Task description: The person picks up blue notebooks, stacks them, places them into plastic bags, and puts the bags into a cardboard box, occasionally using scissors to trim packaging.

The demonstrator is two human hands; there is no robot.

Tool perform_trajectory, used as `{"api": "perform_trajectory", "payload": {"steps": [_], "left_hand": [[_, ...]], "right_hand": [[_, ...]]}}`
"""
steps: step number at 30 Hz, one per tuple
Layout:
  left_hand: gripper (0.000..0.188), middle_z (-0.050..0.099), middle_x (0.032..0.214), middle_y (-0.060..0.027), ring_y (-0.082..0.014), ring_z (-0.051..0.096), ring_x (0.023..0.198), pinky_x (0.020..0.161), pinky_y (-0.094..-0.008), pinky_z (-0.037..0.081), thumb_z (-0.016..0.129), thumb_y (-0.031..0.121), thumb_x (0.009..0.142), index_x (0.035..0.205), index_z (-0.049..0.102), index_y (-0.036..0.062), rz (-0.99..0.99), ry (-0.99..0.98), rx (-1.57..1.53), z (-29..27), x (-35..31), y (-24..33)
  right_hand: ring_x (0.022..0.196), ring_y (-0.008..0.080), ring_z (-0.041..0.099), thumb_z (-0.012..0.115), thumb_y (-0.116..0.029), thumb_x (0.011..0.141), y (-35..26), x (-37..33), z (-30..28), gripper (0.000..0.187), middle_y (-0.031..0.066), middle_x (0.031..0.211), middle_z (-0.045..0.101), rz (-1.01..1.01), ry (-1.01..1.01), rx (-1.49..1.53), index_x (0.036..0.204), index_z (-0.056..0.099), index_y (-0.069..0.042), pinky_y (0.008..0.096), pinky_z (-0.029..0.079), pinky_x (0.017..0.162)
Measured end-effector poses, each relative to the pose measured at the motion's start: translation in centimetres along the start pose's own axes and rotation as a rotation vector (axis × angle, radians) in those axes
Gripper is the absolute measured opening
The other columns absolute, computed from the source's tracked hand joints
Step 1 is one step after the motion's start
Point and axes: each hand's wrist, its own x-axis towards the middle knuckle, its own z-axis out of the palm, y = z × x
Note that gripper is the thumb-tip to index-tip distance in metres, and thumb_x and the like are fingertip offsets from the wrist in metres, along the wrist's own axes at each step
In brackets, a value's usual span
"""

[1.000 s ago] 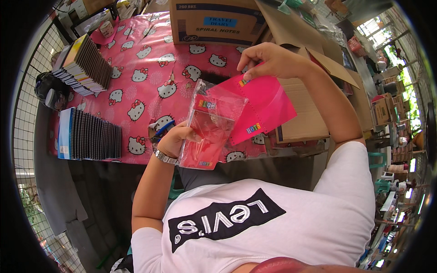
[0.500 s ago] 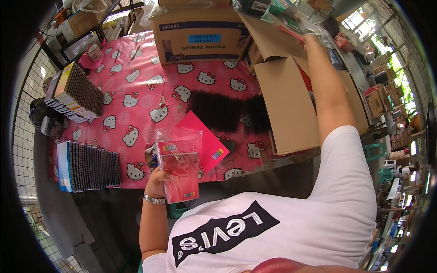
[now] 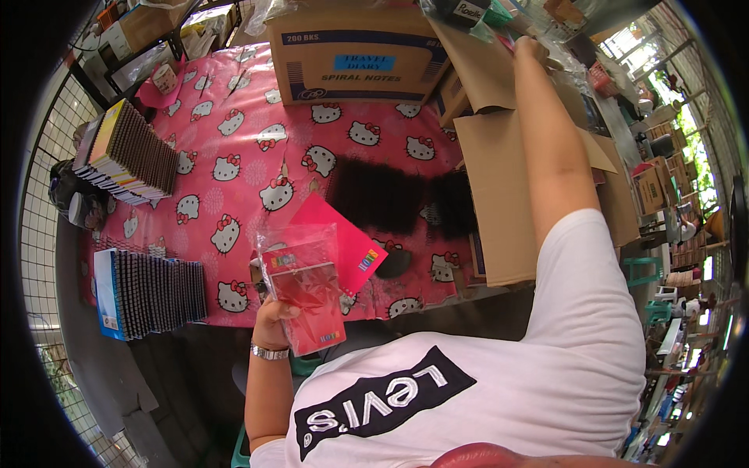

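My left hand grips a clear plastic sleeve with a red notebook inside it, held upright over the near table edge. A second pink-red notebook lies flat on the pink cat-print tablecloth just behind the sleeve. My right arm stretches far up to the back right, and my right hand reaches among clear bags next to an open cardboard flap. I cannot tell whether it grips anything.
A large cardboard box stands at the back. Open box flaps lie at the right. Black spiral bindings rest mid-table. Stacks of spiral notebooks stand at the left and front left. Wire mesh borders the left.
My right hand let go of the pink notebook, which now lies on the table, and reached to the back right. The left hand lowered the sleeve toward the table edge.
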Motion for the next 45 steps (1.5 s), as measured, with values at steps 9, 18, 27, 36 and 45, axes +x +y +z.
{"api": "perform_trajectory", "payload": {"steps": [9, 18, 27, 36, 45], "left_hand": [[0.076, 0.056, 0.128, -0.0205, -0.0376, 0.056, 0.117, 0.103, -0.0515, 0.043, 0.058, 0.007, 0.059, 0.133, 0.045, -0.002, -0.044, -0.072, 0.011, 1.2, 2.3, 0.1], [0.061, 0.063, 0.118, -0.0146, -0.0256, 0.061, 0.109, 0.096, -0.0399, 0.047, 0.057, 0.006, 0.067, 0.127, 0.052, -0.0036, -0.042, -0.147, 0.176, 4.0, 3.7, 0.3], [0.079, 0.051, 0.134, -0.019, -0.0307, 0.056, 0.119, 0.098, -0.0453, 0.047, 0.057, 0.003, 0.065, 0.141, 0.036, 0.0032, -0.072, -0.155, 0.017, 7.1, 3.1, -2.5], [0.092, 0.046, 0.141, -0.0155, -0.0282, 0.044, 0.131, 0.105, -0.0474, 0.041, 0.07, 0.039, 0.074, 0.146, 0.029, -0.0016, 0.061, -0.282, -0.017, 6.6, 4.1, -2.1], [0.073, 0.047, 0.143, -0.0086, -0.0238, 0.046, 0.13, 0.102, -0.0535, 0.042, 0.048, 0.05, 0.091, 0.144, 0.038, 0.0013, 0.178, -0.04, 0.227, 1.3, 1.5, -2.6]], "right_hand": [[0.136, 0.0344, 0.037, 0.048, -0.04, 0.095, -0.2, -6.2, -5.5, 0.07, 0.0208, 0.145, 0.043, -0.041, -0.349, 0.864, 0.144, 0.031, 0.007, 0.0418, 0.028, 0.111], [0.13, 0.0292, 0.044, 0.065, -0.038, 0.087, 2.9, -32.2, -16.2, 0.067, 0.0147, 0.132, 0.056, -1.721, -1.219, 0.231, 0.136, 0.046, 0.004, 0.0412, 0.03, 0.112], [0.134, 0.0381, 0.038, 0.075, -0.038, 0.077, 7.9, -38.2, -18.6, 0.064, 0.0224, 0.14, 0.042, -1.83, -1.227, 0.203, 0.125, 0.056, 0.0, 0.0484, 0.03, 0.112], [0.075, 0.0107, 0.057, 0.074, -0.011, 0.081, 3.1, -30.9, -18.7, 0.015, 0.0032, 0.086, 0.065, -1.208, -1.733, 0.365, 0.082, 0.061, -0.004, 0.0289, 0.046, 0.066], [0.084, 0.0189, 0.064, 0.061, -0.013, 0.088, 0.5, 2.2, -14.9, 0.025, 0.0107, 0.102, 0.063, -0.488, -0.43, 0.589, 0.109, 0.058, 0.0, 0.0345, 0.055, 0.07]]}}
